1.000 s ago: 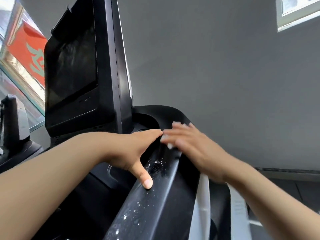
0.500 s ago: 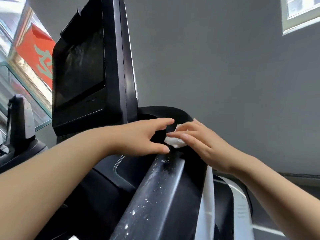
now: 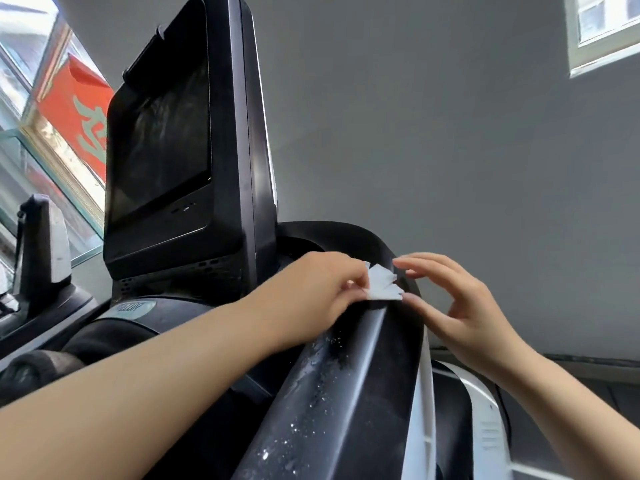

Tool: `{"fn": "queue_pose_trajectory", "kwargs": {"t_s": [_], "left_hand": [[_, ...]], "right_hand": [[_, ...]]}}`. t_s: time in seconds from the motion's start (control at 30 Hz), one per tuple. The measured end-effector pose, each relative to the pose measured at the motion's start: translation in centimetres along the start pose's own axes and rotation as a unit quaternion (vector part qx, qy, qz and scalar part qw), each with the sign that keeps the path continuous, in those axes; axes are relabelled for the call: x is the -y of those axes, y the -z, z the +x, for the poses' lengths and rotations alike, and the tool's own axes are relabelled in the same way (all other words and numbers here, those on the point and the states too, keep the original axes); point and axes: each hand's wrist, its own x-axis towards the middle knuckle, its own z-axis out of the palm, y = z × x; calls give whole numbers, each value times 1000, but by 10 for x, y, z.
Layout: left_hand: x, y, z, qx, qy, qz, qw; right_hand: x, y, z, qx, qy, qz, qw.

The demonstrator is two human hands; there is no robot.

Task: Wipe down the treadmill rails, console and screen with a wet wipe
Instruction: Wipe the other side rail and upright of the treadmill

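Note:
A small crumpled white wet wipe [image 3: 382, 284] sits at the top end of the black treadmill rail [image 3: 349, 386], which is speckled with white flecks. My left hand [image 3: 322, 289] pinches the wipe's left edge with its fingertips. My right hand [image 3: 453, 303] hovers just right of the wipe, fingers spread and loosely bent, thumb tip close to the wipe's lower corner. The dark treadmill screen [image 3: 162, 143] stands upright to the left, above the console [image 3: 145, 313].
A grey wall [image 3: 450, 150] fills the background, with a window [image 3: 602, 29] at the top right. Another machine [image 3: 41, 244] stands at the far left before a glass pane with a red banner [image 3: 76, 119]. A white side panel [image 3: 485, 427] flanks the rail's right side.
The wipe has passed from under my right hand's fingers to my left hand's pinch. My right hand has lifted off and opened. The view has tilted slightly.

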Motion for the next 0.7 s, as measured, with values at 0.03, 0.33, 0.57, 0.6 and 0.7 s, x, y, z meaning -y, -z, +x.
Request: {"fn": "queue_pose_trajectory", "kwargs": {"t_s": [0.03, 0.33, 0.57, 0.6, 0.7], "left_hand": [[1, 0, 1, -19, 13, -17, 1000], [10, 3, 0, 20, 131, -282, 950], [7, 1, -1, -12, 87, -131, 987], [8, 2, 0, -28, 109, -153, 982], [10, 8, 3, -92, 213, -329, 916]], "right_hand": [[3, 0, 5, -6, 20, -1, 1000], [16, -11, 29, -48, 118, 4, 992], [15, -9, 26, -17, 135, 38, 990], [15, -9, 26, -16, 134, 48, 990], [14, -6, 25, -11, 119, 69, 990]]}}
